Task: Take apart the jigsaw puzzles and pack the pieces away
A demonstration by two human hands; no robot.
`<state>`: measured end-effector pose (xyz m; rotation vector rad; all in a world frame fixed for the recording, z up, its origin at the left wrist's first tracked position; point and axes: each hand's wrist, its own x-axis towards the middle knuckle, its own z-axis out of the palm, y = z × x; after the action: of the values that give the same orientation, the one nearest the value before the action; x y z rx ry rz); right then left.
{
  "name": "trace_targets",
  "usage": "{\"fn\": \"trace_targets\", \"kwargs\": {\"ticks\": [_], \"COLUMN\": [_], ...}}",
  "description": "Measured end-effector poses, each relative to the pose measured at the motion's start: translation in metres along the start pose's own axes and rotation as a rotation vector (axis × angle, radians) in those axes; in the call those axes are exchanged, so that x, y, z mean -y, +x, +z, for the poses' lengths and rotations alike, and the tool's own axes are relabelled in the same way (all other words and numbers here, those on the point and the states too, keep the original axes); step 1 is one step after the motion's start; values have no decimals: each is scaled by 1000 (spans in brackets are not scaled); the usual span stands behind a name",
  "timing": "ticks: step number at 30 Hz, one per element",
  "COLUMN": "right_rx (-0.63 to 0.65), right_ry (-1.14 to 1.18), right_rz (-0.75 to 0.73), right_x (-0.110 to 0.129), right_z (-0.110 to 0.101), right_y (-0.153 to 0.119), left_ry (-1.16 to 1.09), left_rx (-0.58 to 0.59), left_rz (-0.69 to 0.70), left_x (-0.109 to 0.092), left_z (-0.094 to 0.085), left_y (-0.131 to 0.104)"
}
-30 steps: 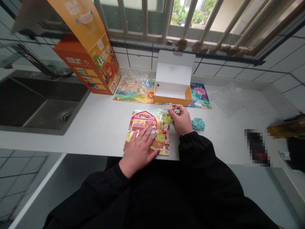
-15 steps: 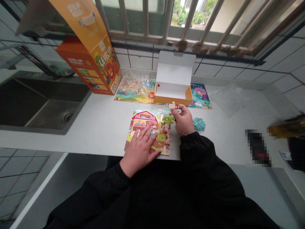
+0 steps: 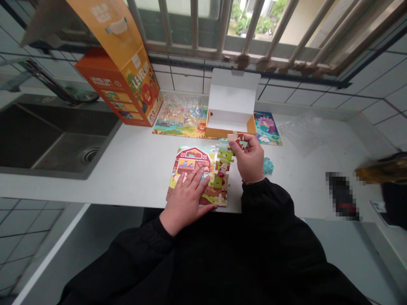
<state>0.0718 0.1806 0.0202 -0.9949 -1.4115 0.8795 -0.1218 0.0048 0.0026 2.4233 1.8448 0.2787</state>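
A partly joined jigsaw puzzle (image 3: 195,153) with a red barn and farm animals lies flat on the counter in front of me. My left hand (image 3: 187,197) rests on its lower middle, fingers spread, covering part of the picture. Above the puzzle's upper right corner, my right hand (image 3: 249,156) pinches a puzzle piece (image 3: 233,138) with cream, red-brown and green on it, between thumb and fingers. Just right of that hand sits a small pile of teal puzzle pieces (image 3: 268,165), partly hidden by it.
An open orange-and-white box (image 3: 231,123) stands behind the puzzle on two picture sheets. To its left is a tall orange puzzle box (image 3: 127,93), beside the sink (image 3: 63,140). Clear plastic wrap (image 3: 302,131) and a pixelated dark object (image 3: 343,197) lie to the right.
My right hand has moved slightly right and up with the puzzle piece, tilting it so more of its printed face shows. My left hand has stayed in place.
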Motion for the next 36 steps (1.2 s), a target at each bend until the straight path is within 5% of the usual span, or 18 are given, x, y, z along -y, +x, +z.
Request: {"fn": "trace_targets", "kwargs": {"ticks": [18, 29, 33, 36], "right_rx": [-104, -158, -202, 34], "right_ry": [21, -3, -78, -132], "right_rz": [-261, -549, -517, -401], "right_x": [49, 85, 81, 62], "right_z": [-13, -11, -4, -1], "right_y": [-8, 45, 2, -63], "left_ry": [-7, -60, -80, -108], "left_rx": [38, -27, -72, -139], "left_rz": [-11, 9, 6, -29], "left_x": [2, 3, 3, 5], "left_z": [5, 7, 8, 14], "left_y": [3, 1, -1, -5]}}
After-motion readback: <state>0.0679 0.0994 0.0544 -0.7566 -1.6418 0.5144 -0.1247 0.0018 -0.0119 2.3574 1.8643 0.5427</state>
